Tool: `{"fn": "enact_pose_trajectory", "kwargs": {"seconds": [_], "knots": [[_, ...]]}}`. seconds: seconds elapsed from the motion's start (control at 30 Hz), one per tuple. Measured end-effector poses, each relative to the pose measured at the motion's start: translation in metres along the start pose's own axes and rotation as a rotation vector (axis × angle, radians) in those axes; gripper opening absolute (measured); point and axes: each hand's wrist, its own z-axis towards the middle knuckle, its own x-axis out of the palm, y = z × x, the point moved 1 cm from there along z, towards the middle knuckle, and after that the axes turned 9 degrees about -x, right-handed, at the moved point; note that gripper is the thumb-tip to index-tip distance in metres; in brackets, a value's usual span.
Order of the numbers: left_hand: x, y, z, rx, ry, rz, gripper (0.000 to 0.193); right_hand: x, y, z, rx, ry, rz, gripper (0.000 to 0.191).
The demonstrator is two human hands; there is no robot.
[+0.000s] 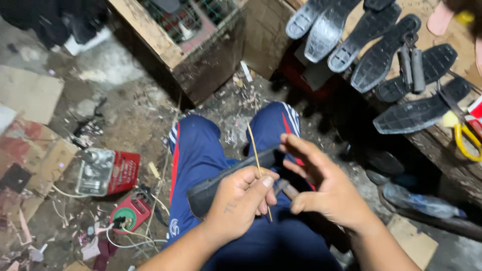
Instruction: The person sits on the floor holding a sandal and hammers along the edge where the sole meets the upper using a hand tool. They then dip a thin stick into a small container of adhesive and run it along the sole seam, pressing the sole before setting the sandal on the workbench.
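A black rubber shoe sole (221,180) lies across my lap, over my blue trousers. My left hand (241,198) rests on the sole and pinches a thin wooden stick (255,150) that points up and away from me. My right hand (321,185) is at the sole's far end, fingers partly spread and touching its edge. A small dark metal piece (281,186) shows between my two hands; what holds it is hidden.
Several black soles (381,55) lie in a row on a wooden bench (452,160) at the right, with pliers (411,65) and yellow-handled scissors (467,138). A wooden crate (191,45) stands ahead. A red tin (108,173), wires and cardboard scraps litter the dirty floor at left.
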Motion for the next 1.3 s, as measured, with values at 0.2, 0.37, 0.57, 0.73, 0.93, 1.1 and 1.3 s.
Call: {"fn": "enact_pose_trajectory", "kwargs": {"seconds": [0.2,0.37,0.57,0.73,0.93,1.1,1.3], "knots": [[-0.011,-0.026,-0.006,0.129,0.036,-0.049,0.031,0.014,-0.008,0.017,-0.552,-0.202,-0.616,0.099],[-0.015,-0.024,-0.009,0.098,0.034,0.009,0.032,0.013,-0.003,0.025,-0.728,-0.234,-0.972,0.092],[-0.012,-0.019,-0.008,0.227,-0.012,0.041,0.031,0.012,-0.005,0.026,-0.762,-0.219,-1.096,0.084],[-0.011,-0.026,-0.010,0.506,-0.215,0.374,0.016,0.016,-0.006,0.028,-0.781,-0.195,-1.091,0.078],[-0.023,-0.045,-0.034,0.994,-0.440,0.720,0.008,0.010,-0.012,0.037,-0.452,-0.226,-1.531,0.073],[-0.029,-0.043,-0.026,0.524,-0.455,0.326,0.012,-0.004,-0.015,0.017,-0.671,-0.452,-1.235,0.071],[-0.002,-0.018,0.018,0.131,-0.107,0.043,0.023,-0.006,-0.022,-0.003,-0.805,-0.437,-1.124,0.066]]}}
